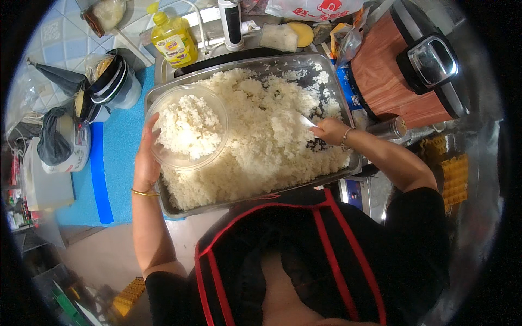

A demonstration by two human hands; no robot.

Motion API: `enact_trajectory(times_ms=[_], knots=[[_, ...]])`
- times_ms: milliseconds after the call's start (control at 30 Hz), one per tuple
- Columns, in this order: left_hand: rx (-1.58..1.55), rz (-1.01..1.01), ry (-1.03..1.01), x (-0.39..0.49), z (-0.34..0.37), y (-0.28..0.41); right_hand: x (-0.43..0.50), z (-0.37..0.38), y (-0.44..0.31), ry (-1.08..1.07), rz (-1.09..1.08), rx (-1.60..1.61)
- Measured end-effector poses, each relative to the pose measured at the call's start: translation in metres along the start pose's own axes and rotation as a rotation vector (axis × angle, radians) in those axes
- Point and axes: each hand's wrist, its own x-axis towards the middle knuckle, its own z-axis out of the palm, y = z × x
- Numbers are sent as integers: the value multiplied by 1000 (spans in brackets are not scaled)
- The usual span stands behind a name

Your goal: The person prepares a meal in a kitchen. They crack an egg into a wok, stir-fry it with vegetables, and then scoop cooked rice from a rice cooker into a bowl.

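Observation:
My left hand (147,153) grips a round clear plastic bowl (222,144) by its left side. A mound of cooked white rice (189,126) lies in the bowl, which is over the left part of a metal tray (151,98). Loose cooked rice (261,134) covers most of that tray, thinning to scattered grains at the far right corner. In my right hand (331,131) is the handle of a white scoop or spoon (308,121), held over the rice on the right side. The rice hides the scoop's front end.
A yellow pump bottle (174,42) stands behind the tray, left of a white-and-black cylindrical device (231,24). At the right is a large wood-grain cooker or bucket (395,77) with a shaker jar (389,127) nearby. Stacked tubs (122,87) and a kitchen scale-like white appliance (77,142) are left.

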Motion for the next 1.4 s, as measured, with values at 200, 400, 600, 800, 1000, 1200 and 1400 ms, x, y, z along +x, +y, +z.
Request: enact_trajectory(times_ms=[200, 400, 600, 800, 1000, 1200, 1400], knots=[[-150, -28, -127, -2, 6, 2, -10, 4, 10, 57, -70, 87], [-155, -53, -92, -1, 14, 6, -19, 6, 11, 26, 21, 217], [-168, -82, -112, 4, 13, 7, -24, 17, 4, 22, 110, 377], [-183, -112, -155, 4, 11, 9, -37, 5, -4, 19, 198, 521], [-7, -27, -143, 4, 19, 12, -43, -44, -46, -59, 105, 691], [22, 13, -106, -1, 37, 18, -31, -106, -127, -101, -98, 244], [113, 60, -33, -9, 47, 18, -1, -136, -212, -249, -110, -196]])
